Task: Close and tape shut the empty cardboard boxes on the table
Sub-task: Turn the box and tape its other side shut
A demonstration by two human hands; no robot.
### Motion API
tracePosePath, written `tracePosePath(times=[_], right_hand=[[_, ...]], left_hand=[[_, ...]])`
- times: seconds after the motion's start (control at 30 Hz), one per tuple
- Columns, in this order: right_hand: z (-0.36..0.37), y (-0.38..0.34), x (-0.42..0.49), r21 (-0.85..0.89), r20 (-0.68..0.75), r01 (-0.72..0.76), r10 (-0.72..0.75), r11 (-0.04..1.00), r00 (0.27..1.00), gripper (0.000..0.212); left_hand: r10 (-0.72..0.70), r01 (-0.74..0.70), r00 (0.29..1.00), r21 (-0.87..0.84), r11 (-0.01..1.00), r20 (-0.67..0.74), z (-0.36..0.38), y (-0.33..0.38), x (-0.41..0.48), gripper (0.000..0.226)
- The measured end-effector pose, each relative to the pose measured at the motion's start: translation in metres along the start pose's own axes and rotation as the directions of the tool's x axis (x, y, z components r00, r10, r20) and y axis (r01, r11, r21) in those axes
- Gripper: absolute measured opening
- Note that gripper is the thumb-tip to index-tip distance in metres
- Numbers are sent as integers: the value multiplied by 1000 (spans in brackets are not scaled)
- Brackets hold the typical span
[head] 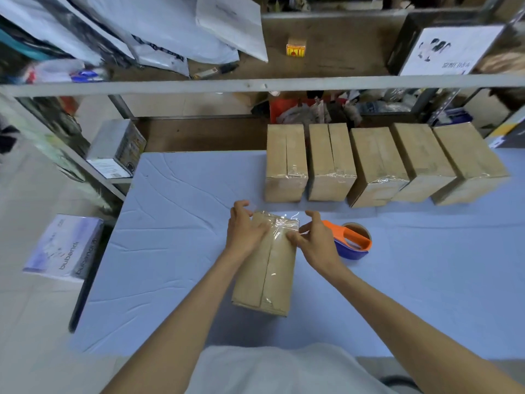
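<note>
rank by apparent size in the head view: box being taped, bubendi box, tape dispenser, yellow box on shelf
1-2. Cardboard box being taped and bubendi box: look alike, unranked.
3. Tape dispenser.
4. Small yellow box, though it's farthest away.

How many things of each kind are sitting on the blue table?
Cardboard boxes: 6
Tape dispenser: 1
Total: 7
</note>
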State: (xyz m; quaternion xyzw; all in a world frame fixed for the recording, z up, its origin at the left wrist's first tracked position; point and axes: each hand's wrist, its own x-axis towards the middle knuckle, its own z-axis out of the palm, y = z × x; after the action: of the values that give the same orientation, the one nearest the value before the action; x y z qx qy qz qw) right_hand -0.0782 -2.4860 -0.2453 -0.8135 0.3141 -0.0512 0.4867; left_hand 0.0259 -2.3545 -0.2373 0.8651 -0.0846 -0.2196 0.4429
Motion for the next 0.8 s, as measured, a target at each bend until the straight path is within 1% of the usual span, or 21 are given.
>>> tracePosePath(times=[0.07,0.13,0.2,0.3,0.4,0.5,0.63,0.8], right_hand=[[-2,-8,-4,46,-32,-11,12,999,999,70],[-5,-19,-7,85,-61,-3,8,996,998,68],[-8,-30,-12,112,-85,47,-37,993,996,61],[-11,-47,-19,114,-124,135,-121,984,985,54],[-10,-55,-23,139,-159,183,-161,973,974,50],[-12,-57,-28,145,-190,243,-214,959,958,38],[-14,-50,-34,136,-195,295,-266,946,944,17],[-18,-44,-40,146,-221,291,-255,946,941,10]], left_hand=[[-66,66,998,-120,991,8,-6,-5,1,57],[-121,120,993,-260,958,12,-15,-5,1,42],[-126,112,992,-373,921,-14,-27,-2,1,30],[-62,24,994,-361,932,-95,-39,7,-7,24],[16,-93,980,-383,919,-200,-47,11,-19,23],[89,-188,959,-370,910,-268,-50,7,-29,24],[104,-201,957,-362,910,-270,-47,1,-40,22],[147,-226,959,-341,912,-244,-41,0,-50,19]])
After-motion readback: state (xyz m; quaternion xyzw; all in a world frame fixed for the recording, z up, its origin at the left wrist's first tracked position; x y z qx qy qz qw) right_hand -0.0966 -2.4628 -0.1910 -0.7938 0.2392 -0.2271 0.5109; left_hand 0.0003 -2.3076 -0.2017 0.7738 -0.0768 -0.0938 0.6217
